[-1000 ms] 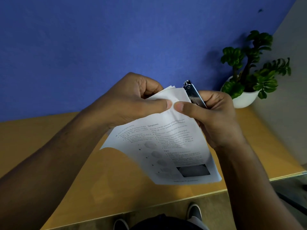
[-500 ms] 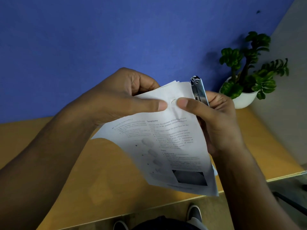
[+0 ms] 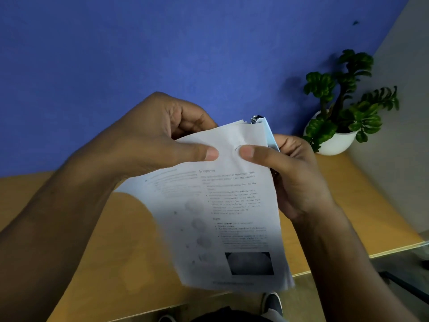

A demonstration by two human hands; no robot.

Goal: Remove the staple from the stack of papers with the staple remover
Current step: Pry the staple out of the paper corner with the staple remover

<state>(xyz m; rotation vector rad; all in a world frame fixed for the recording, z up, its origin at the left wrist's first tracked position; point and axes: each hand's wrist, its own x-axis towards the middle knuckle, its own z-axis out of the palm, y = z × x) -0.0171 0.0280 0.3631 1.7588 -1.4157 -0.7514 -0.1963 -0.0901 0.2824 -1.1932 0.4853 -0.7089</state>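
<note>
I hold a printed stack of papers [image 3: 229,205] in the air above the table, its top corner pinched between both thumbs. My left hand [image 3: 148,138] grips the corner from the left, thumb flat on the top sheet. My right hand [image 3: 294,175] presses its thumb on the sheet beside a small dark mark, which may be the staple [image 3: 236,148]. The same hand holds the metal staple remover [image 3: 257,119] behind the paper's right edge; only its shiny tip and a strip of its side show.
A wooden table [image 3: 111,252] lies below, its front edge running toward the lower right. A potted green plant in a white bowl [image 3: 336,142] stands at the table's back right, close to my right hand. A blue wall fills the background. My shoes show under the table edge.
The papers have swung to hang more steeply downward and shifted right, now covering most of the staple remover. Both thumbs stay pinched at the top corner.
</note>
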